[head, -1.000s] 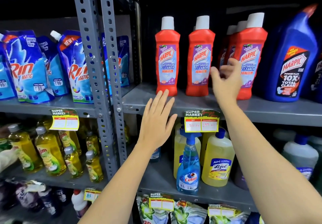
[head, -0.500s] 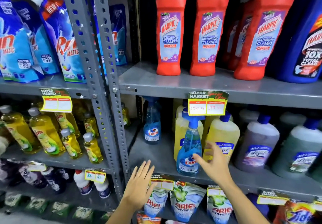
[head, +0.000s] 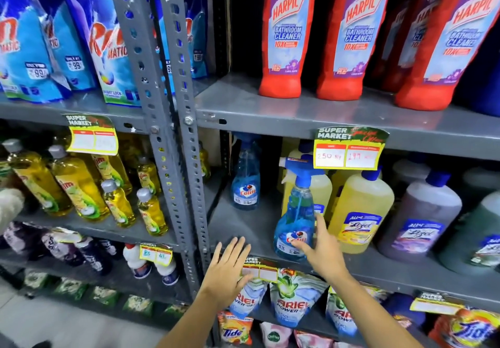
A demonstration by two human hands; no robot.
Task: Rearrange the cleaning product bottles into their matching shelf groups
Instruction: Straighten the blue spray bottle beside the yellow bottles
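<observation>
Grey metal shelf (head: 270, 115) ahead: right hand (head: 322, 250), fingers spread, touches the front spray bottle (head: 295, 212); left hand (head: 230, 269) hovers flat, fingers together, by a price tag (head: 261, 270).

Two Colin sprays (head: 295, 220), roughly four Harpic bottles (head: 286, 34).

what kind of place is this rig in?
Most likely a supermarket cleaning-products aisle: grey slotted-steel shelving with "Super Market" price tags clipped to the shelf edges, and rows of identical stock such as Harpic bathroom cleaner bottles and Rin Matic pouches.
</observation>
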